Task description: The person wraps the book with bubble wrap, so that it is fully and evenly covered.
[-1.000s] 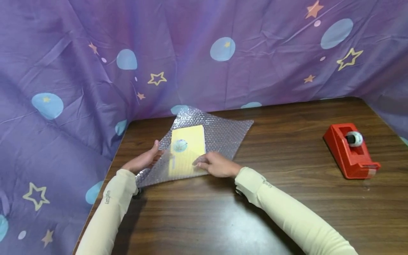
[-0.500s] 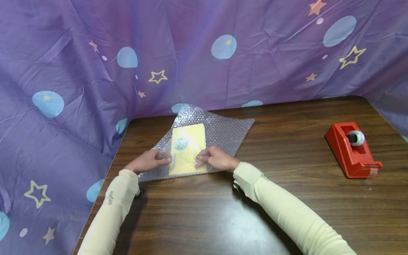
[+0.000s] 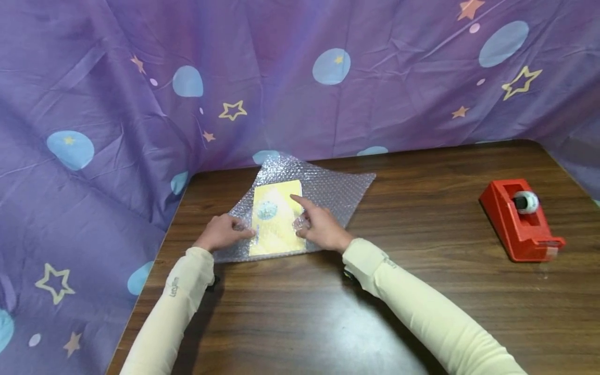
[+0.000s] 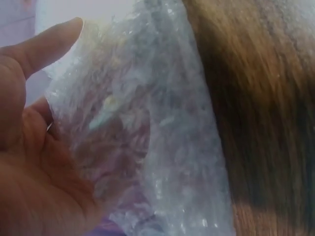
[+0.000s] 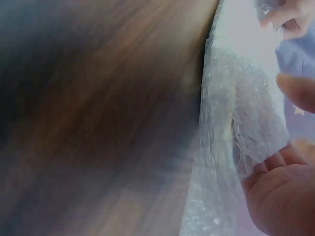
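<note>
A yellow booklet [image 3: 277, 237] with a round pale-blue picture lies on a sheet of clear bubble wrap [image 3: 328, 187]. A layer of the wrap is folded across the booklet. At the booklet's left side, my left hand [image 3: 222, 233] holds the wrap, its thumb reaching over the booklet's edge; in the left wrist view its fingers pass partly behind the wrap. My right hand [image 3: 323, 226] rests at the right edge with its index finger stretched forward over the booklet. In the right wrist view, wrap hides some fingertips of the right hand [image 5: 288, 196].
A red tape dispenser [image 3: 520, 229] with a roll of clear tape stands on the right of the brown wooden table [image 3: 422, 219]. Behind and to the left hangs a purple curtain [image 3: 262, 67] printed with stars and planets.
The left hand has brought the wrap's left part down over the booklet and laid its thumb there. The right hand has gone from pinching the wrap's edge to stretching its index finger forward.
</note>
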Tool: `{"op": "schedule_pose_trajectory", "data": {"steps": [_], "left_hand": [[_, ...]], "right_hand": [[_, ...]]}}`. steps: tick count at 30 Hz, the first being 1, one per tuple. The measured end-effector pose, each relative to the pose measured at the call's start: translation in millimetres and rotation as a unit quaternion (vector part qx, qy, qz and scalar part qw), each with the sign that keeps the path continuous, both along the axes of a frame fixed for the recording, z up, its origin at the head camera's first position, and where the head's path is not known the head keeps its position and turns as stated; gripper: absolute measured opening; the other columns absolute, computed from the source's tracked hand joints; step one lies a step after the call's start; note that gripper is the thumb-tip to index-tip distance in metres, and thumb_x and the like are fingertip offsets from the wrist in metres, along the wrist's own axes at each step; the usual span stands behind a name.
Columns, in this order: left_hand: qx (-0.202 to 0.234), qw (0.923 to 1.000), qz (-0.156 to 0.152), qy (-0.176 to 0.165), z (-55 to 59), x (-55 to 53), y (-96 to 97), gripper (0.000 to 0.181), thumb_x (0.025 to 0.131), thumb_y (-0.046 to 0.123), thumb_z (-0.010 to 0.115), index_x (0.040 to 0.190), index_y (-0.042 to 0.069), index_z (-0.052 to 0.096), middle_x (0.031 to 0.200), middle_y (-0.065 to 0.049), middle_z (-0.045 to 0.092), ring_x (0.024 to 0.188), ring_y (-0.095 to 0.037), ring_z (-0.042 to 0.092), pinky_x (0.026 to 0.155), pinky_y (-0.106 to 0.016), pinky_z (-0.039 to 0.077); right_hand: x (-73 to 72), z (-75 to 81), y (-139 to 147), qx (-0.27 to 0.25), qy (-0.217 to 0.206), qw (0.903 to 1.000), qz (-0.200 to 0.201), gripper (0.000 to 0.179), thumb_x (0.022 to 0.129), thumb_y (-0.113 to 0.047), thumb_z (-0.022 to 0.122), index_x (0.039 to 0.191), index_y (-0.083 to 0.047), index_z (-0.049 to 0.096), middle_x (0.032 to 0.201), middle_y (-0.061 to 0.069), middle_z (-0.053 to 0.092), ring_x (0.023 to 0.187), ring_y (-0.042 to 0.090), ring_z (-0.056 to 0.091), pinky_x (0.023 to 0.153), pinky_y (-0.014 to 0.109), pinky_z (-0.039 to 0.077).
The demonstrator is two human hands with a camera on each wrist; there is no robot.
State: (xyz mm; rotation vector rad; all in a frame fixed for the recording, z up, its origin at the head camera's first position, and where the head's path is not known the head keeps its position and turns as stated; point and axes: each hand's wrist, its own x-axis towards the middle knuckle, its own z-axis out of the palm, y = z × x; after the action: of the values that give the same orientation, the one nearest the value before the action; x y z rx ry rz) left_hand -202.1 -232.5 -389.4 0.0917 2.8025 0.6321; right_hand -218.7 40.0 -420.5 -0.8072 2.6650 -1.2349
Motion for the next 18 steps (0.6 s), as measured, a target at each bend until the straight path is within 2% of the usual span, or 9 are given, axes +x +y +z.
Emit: {"op": "schedule_pose_trajectory", "data": {"steps": [3, 7, 10, 13, 18], "left_hand": [[-0.014, 0.9998, 0.016, 0.003, -2.4, -1.9, 2.0, 0.054, 0.088, 0.044, 0.072, 0.122, 0.002, 0.071, 0.131, -0.023, 0.066, 0.118, -0.041, 0.063, 0.093, -0.048, 0.055], [-0.036, 0.9987, 0.035, 0.001, -3.8, -4.1, 6.0, 0.061, 0.086, 0.046, 0.074, 0.128, 0.002, 0.067, 0.134, -0.024, 0.064, 0.122, -0.043, 0.06, 0.097, -0.051, 0.054], [-0.05, 0.9976, 0.047, -0.002, -3.9, -4.6, 9.6, 0.061, 0.085, 0.048, 0.075, 0.127, 0.005, 0.068, 0.136, -0.023, 0.063, 0.123, -0.043, 0.059, 0.099, -0.053, 0.052], [-0.06, 0.9964, 0.061, -0.003, -3.7, -4.7, 13.1, 0.06, 0.083, 0.049, 0.077, 0.124, 0.007, 0.069, 0.135, -0.022, 0.064, 0.121, -0.043, 0.06, 0.098, -0.053, 0.052], [-0.063, 0.9949, 0.078, -0.002, -3.4, -4.4, 14.6, 0.061, 0.082, 0.047, 0.079, 0.126, 0.005, 0.069, 0.133, -0.022, 0.065, 0.119, -0.042, 0.061, 0.097, -0.052, 0.053]], "right_hand": [[1.7, 0.7, -2.3, 0.041, 0.033, 0.9984, 0.023, 0.083, 0.076, -0.005, 0.081, 0.151, -0.015, 0.045, 0.105, 0.011, 0.072, 0.086, 0.021, 0.065, 0.093, 0.045, 0.055], [4.5, 0.7, -4.9, 0.088, 0.055, 0.9937, 0.041, 0.075, 0.076, -0.009, 0.083, 0.145, -0.015, 0.053, 0.105, 0.011, 0.069, 0.091, 0.022, 0.061, 0.094, 0.045, 0.053], [6.8, 1.1, -6.2, 0.109, 0.053, 0.992, 0.038, 0.07, 0.077, -0.01, 0.082, 0.142, -0.015, 0.056, 0.105, 0.013, 0.067, 0.094, 0.024, 0.06, 0.089, 0.043, 0.054], [9.2, 2.4, -7.7, 0.129, 0.044, 0.9902, 0.029, 0.063, 0.08, -0.014, 0.08, 0.139, -0.016, 0.059, 0.113, 0.016, 0.064, 0.099, 0.026, 0.059, 0.086, 0.042, 0.055], [10.8, 2.9, -12.4, 0.161, 0.014, 0.9865, 0.024, 0.057, 0.086, -0.02, 0.075, 0.14, -0.016, 0.059, 0.132, 0.025, 0.055, 0.115, 0.033, 0.057, 0.093, 0.048, 0.056]]}}
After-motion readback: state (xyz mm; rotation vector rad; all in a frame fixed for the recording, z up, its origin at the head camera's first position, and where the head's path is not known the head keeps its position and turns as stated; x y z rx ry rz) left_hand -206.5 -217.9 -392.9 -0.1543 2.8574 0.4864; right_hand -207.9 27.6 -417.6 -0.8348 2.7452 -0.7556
